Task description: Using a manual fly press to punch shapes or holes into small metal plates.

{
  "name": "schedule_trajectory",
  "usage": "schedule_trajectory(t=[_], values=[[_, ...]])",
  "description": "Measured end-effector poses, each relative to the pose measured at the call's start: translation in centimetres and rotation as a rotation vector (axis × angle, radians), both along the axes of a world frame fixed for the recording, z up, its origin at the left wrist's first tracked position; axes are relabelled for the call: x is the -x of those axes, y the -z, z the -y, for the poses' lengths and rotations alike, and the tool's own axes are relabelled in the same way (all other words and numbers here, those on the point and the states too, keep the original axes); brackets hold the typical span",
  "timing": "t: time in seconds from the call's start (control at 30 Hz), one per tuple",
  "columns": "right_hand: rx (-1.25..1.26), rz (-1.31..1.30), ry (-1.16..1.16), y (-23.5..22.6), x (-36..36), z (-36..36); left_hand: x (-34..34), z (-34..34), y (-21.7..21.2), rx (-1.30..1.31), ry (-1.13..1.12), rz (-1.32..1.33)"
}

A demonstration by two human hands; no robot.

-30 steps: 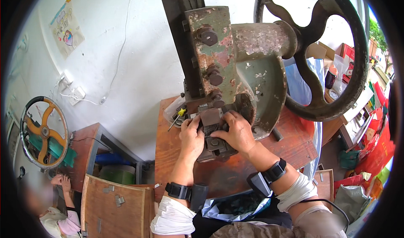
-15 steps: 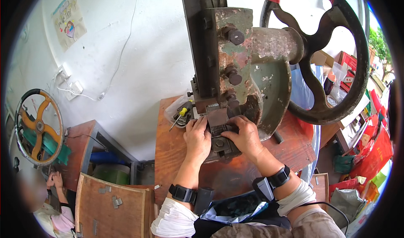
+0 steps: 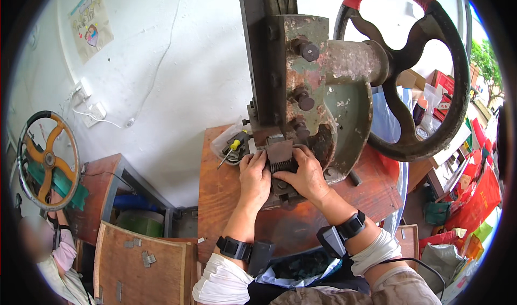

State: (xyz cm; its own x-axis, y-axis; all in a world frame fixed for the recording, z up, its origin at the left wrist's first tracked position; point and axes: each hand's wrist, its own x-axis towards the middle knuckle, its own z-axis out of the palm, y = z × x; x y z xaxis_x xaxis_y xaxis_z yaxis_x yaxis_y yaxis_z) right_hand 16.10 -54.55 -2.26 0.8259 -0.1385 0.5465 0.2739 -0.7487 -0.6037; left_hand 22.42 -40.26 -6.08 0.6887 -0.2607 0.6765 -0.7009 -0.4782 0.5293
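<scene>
A hand-wheel press (image 3: 305, 78) of worn green and rusty metal stands on the wooden bench before me. At its base a flat brownish metal plate (image 3: 279, 151) sits above a dark, ridged metal block (image 3: 282, 165). My left hand (image 3: 254, 180) is closed at the left side of the plate, fingers bent and pressed together. From the right, my right hand (image 3: 307, 177) grips the plate and block, its thumb across the ridges and its fingers behind the edge. The fingertips are partly hidden. Below them is a bolted clamp (image 3: 281, 185).
The press's large handwheel (image 3: 407, 68) rises at right. A yellow-handled screwdriver (image 3: 232, 146) lies in a plastic tray left of the press. A wooden board (image 3: 142, 272) with small metal pieces is at lower left. A co-worker (image 3: 56, 240) reaches toward another wheel (image 3: 49, 159); red bags (image 3: 476, 197) fill the right.
My right hand has shifted left, bringing its thumb further across the ridged block. The plate's upper part is more upright. The co-worker's hands have risen to the other wheel. The view has shifted slightly.
</scene>
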Motion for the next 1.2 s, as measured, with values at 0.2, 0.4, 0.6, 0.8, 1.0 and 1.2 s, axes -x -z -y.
schedule_trajectory(t=[0.2, 0.4, 0.6, 0.8, 1.0, 1.2], values=[[-0.089, 0.062, -0.110, 0.6, 0.6, 1.4, 0.3, 0.1, 0.0, 0.086, -0.012, -0.029], [-0.181, -0.083, -0.106, -0.1, 0.5, 1.7, 0.2, 0.2, -0.3, 0.075, -0.044, -0.090], [0.025, 0.079, -0.124, -4.5, 5.1, 2.8, 0.3, 0.0, -0.6, -0.119, -0.034, -0.159], [0.356, 0.460, 0.435, -33.8, 11.8, 26.8, 2.0, -0.6, -2.0, -0.253, -0.137, -0.349], [0.120, 0.002, 0.195, -35.6, 11.9, 23.0, 0.6, -0.1, -0.7, -0.188, -0.029, -0.340], [0.063, 0.644, 0.850, 0.3, 12.6, 24.5, 1.3, 0.1, -1.8, -0.231, -0.060, -0.354]])
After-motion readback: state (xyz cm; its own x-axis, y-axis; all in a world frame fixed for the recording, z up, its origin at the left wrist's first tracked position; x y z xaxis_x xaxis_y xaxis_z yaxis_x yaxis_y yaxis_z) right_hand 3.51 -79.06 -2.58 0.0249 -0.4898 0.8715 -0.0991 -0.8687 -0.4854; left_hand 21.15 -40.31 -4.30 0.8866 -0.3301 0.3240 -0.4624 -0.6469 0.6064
